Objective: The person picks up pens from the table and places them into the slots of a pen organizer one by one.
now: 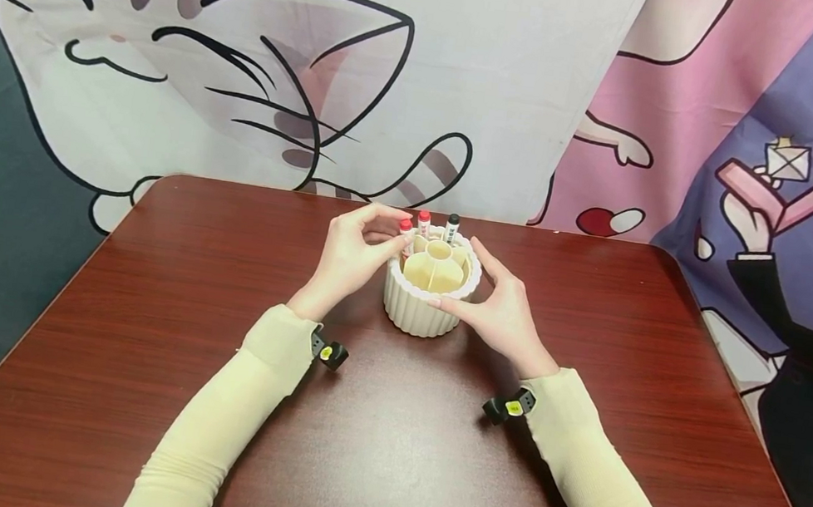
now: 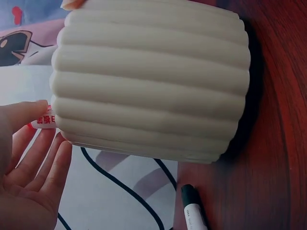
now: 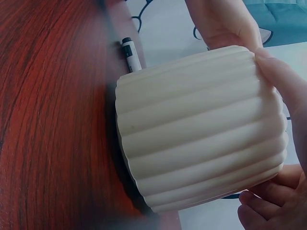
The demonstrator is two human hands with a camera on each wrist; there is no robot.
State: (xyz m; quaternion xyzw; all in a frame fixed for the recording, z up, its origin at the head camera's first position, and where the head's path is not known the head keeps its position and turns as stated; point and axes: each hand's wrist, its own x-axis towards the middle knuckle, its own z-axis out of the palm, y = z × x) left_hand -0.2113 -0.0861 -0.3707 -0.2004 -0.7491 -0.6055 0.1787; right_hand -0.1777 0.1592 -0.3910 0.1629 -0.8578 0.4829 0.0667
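A ribbed cream pen holder [image 1: 420,314] with divided compartments stands upright on the table. My left hand [image 1: 352,256] is at its left rim and pinches a red-capped marker [image 2: 45,119], whose lower part is hidden inside the holder. With thumb on the near rim and fingers at the right side, my right hand [image 1: 506,315] grips the holder. Another red-capped marker [image 1: 423,222] and a black-capped marker [image 1: 451,228] stand upright in the rear compartments. Both wrist views show the holder's ribbed wall [image 3: 201,129] up close.
Beyond the holder lies a dark-capped white marker [image 2: 193,211] on the brown wood-grain table [image 1: 384,452], also visible in the right wrist view. A cartoon-printed cloth [image 1: 515,90] hangs behind the table's far edge.
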